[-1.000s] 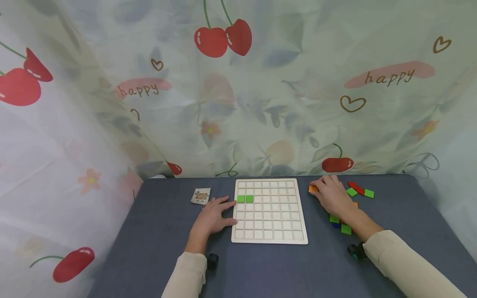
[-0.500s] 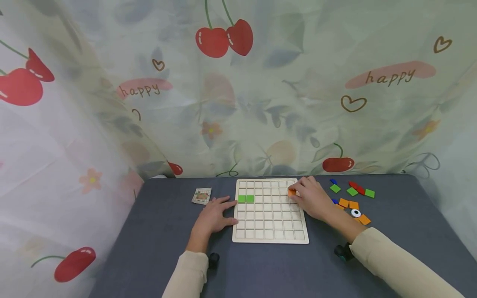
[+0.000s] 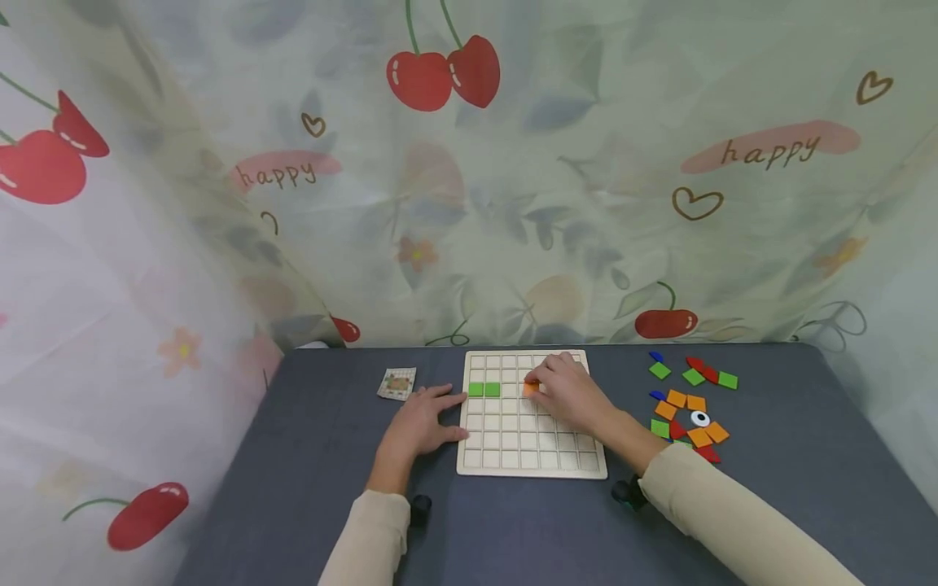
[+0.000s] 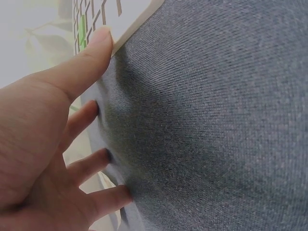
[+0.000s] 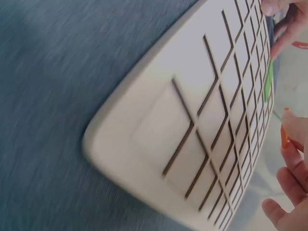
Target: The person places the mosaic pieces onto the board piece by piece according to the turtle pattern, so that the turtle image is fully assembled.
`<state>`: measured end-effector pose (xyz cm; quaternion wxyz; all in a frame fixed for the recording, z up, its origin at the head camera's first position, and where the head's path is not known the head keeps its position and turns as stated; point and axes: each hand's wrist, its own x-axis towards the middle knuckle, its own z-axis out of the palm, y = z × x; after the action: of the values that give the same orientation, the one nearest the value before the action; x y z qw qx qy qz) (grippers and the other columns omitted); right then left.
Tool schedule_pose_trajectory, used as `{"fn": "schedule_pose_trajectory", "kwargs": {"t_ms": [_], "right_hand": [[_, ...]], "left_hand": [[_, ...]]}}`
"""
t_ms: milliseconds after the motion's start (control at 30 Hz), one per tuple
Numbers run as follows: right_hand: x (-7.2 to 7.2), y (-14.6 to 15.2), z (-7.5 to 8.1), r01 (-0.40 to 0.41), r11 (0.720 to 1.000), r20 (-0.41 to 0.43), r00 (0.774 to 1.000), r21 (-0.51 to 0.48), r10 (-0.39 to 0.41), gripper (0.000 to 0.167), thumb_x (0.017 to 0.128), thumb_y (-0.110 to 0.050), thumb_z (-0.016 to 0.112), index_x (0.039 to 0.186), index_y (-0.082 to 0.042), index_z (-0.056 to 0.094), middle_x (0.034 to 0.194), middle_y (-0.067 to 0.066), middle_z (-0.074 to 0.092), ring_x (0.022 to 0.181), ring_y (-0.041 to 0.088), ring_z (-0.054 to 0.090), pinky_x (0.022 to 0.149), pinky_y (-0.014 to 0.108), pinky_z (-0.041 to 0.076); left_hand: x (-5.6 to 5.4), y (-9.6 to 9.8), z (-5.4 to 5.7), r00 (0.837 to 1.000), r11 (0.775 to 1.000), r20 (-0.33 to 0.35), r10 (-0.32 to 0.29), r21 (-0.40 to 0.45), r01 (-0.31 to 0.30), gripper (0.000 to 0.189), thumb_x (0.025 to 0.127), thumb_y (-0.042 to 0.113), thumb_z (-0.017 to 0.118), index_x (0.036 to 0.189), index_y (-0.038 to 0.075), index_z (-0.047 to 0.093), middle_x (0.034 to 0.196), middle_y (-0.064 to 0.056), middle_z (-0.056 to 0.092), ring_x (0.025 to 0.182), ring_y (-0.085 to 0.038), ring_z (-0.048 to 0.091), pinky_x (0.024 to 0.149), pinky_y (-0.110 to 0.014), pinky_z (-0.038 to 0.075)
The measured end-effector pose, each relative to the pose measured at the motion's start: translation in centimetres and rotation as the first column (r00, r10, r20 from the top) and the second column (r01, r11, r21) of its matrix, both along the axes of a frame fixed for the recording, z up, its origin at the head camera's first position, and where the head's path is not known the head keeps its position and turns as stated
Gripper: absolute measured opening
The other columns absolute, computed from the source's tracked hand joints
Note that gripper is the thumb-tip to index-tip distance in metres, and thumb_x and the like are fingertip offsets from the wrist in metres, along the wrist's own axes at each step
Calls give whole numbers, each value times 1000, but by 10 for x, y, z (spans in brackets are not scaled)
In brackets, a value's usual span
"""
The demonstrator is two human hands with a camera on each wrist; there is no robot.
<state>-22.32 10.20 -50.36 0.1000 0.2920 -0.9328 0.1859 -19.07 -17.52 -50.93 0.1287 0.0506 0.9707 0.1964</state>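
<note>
A white board with a grid of square cells (image 3: 532, 465) lies on the dark cloth. Two green square tiles (image 3: 484, 390) sit side by side in its left part. My right hand (image 3: 575, 397) pinches an orange square tile (image 3: 530, 390) over the middle of the grid; the right wrist view shows this orange tile (image 5: 285, 129) edge-on between thumb and finger. At the board's left edge rests my left hand (image 3: 418, 425), fingers spread. Its thumb (image 4: 98, 41) touches the board's rim in the left wrist view, while the other fingers reach down to the cloth.
Right of the board lie loose orange tiles (image 3: 676, 399), green tiles (image 3: 659, 370), red pieces (image 3: 702, 369), blue pieces (image 3: 656, 356) and a white ring-like disc with a dark centre (image 3: 699, 418). A small printed card (image 3: 397, 383) lies to the left. A patterned curtain (image 3: 513, 203) hangs behind.
My right hand has carried the orange tile leftward from beside the loose pieces to over the middle of the board. The left hand has stayed at the board's edge.
</note>
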Motion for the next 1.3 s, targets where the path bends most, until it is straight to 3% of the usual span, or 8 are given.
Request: {"fn": "schedule_pose_trajectory", "kwargs": {"t_ms": [567,800,1100,1300], "right_hand": [[-3,-49,-17,-10,1000,144,990,-13,12,21,92,-29,78,107,-15,77,104,1,66,95,22,53,82,40,48],[-5,-61,-23,-28,1000,134,991,-3,28,23,94,-32,75,110,-16,76,105,1,65,96,21,52,86,41,47],[-1,-59,-29,-45,998,73,996,41,42,19,94,-32,75,108,-18,76,103,0,63,100,21,53,88,43,47],[-1,-58,-31,-25,999,74,997,37,22,19,94,-32,76,106,-18,77,102,-1,63,100,21,53,87,42,48]], "left_hand": [[-1,2,-2,1000,1000,9,17,7,-17,69,84,46,82,147,34,56,162,-2,44,155,-43,28,121,-64,33],[-2,1,-5,1000,1000,8,24,-4,-24,69,84,48,81,147,35,56,162,-1,44,155,-42,29,122,-63,32],[-2,3,-3,1000,1000,8,4,0,-4,68,85,46,81,147,34,56,162,-2,44,154,-43,29,121,-64,33],[-1,3,-2,1000,1000,3,18,2,-18,68,85,46,81,148,35,55,163,-2,43,155,-43,27,122,-64,32]]}}
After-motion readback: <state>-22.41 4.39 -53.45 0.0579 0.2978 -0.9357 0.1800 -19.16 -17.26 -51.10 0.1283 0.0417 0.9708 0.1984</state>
